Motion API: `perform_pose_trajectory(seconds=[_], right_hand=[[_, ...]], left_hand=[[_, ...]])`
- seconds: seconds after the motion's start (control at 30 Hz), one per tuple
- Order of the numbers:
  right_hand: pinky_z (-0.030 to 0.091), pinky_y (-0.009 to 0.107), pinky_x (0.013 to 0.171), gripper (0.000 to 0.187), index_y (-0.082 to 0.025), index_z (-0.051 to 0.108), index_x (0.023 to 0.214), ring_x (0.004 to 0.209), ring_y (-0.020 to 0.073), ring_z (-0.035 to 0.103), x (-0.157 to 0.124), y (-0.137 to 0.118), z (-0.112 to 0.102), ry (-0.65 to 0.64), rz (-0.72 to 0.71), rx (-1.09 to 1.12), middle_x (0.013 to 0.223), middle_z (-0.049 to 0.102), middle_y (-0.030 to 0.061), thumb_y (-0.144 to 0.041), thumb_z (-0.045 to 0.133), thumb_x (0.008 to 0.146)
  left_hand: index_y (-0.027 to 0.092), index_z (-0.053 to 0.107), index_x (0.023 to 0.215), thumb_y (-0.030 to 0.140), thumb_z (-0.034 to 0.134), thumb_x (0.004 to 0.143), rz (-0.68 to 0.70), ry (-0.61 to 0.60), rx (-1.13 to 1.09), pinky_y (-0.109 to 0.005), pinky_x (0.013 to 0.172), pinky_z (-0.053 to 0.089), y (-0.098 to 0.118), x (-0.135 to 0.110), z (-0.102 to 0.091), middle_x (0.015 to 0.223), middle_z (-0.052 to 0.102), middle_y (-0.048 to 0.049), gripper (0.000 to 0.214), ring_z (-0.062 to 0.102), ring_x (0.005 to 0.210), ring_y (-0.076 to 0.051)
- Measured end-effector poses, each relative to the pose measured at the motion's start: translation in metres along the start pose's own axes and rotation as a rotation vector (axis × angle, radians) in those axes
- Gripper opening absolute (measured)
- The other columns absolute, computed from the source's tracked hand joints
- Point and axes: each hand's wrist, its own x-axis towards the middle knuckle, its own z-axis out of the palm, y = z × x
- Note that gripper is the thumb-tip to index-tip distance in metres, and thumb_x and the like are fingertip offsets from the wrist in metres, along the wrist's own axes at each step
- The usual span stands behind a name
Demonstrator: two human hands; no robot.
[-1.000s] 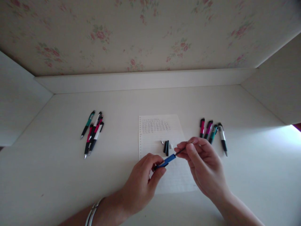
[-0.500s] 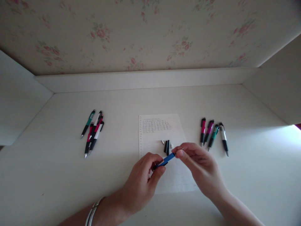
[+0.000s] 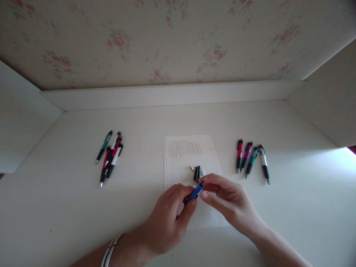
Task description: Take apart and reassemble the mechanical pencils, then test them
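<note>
My left hand [image 3: 174, 215] is closed on the black end of a blue pen [image 3: 197, 190], which slants up to the right over the paper. A thin dark tip sticks out of the pen's upper end. Around that tip, the thumb and forefinger of my right hand [image 3: 229, 198] are parted; whether the forefinger touches it I cannot tell. Just beyond the hands, a black pen piece [image 3: 197, 173], a small silver cone tip [image 3: 192, 168] and a small pale piece [image 3: 202, 172] lie on the lined sheet of paper [image 3: 178, 163].
Several pens, green, white and pink with black grips, lie in an overlapping bunch [image 3: 111, 157] on the left of the white desk [image 3: 69, 193]. On the right are a pink pen [image 3: 239, 155], a purple pen [image 3: 246, 157], a green pen [image 3: 251, 162] and a white pen [image 3: 264, 163].
My right thumb and forefinger have come apart and shifted slightly left from the pen's upper end. The pen has tilted more steeply, and its dark tip now shows.
</note>
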Motion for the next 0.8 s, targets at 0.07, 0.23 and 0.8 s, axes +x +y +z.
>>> perform_pose_trajectory(seconds=[0.07,0.23,0.8], right_hand=[[0.061,0.032,0.072,0.029,-0.024,0.074,0.107,0.076,0.0185,0.072,0.001,-0.001,-0.001,0.019,0.005,0.02,0.091,0.078,0.0054,-0.036,0.081,0.081],[0.057,0.031,0.061,0.027,-0.021,0.075,0.098,0.066,0.0179,0.066,0.01,0.003,-0.012,0.233,-0.004,-0.202,0.079,0.076,0.0051,-0.046,0.07,0.089],[0.056,0.042,0.082,0.02,-0.018,0.076,0.106,0.092,0.026,0.065,0.02,0.026,-0.022,0.143,-0.347,-1.046,0.104,0.069,0.0109,-0.026,0.059,0.097]], left_hand=[[0.019,0.062,0.11,0.029,0.05,0.103,-0.033,0.003,-0.02,-0.032,0.081,0.048,0.002,0.0,-0.001,0.093,0.066,-0.0056,0.017,0.059,0.085,-0.019],[0.018,0.062,0.108,0.033,0.048,0.104,-0.093,0.011,-0.084,-0.03,0.075,0.047,0.005,0.001,-0.004,0.089,0.065,-0.0051,0.021,0.059,0.08,-0.018],[0.017,0.063,0.101,0.031,0.048,0.102,-0.112,0.016,-0.034,-0.028,0.071,0.047,0.011,0.001,-0.006,0.083,0.066,-0.004,0.021,0.059,0.075,-0.016]])
